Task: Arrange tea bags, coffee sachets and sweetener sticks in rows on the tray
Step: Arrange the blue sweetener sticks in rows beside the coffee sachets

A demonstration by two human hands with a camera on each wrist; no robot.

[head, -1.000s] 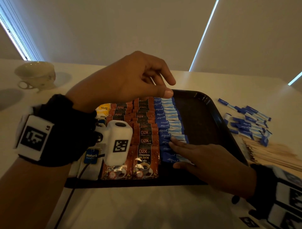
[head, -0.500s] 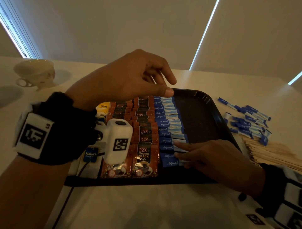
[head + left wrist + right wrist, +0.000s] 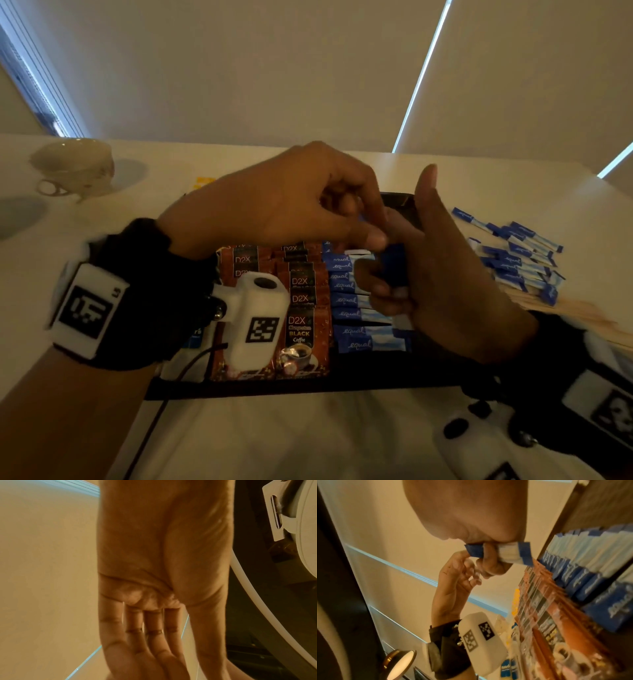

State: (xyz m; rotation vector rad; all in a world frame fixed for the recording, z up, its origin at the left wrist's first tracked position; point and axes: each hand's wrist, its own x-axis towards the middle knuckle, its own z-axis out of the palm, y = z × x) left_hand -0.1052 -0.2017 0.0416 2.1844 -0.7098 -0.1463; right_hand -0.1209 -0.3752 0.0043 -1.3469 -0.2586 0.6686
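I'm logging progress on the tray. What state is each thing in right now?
Right hand: raised over the tray, holding a bundle of sweetener sticks.
Left hand: pinching that bundle's end.
Tray: sachets and sticks in rows.
Loose sticks: on the table, unsorted.
Cup: upright.

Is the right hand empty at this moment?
No, the right hand holds a small bundle of blue sweetener sticks in its curled fingers.
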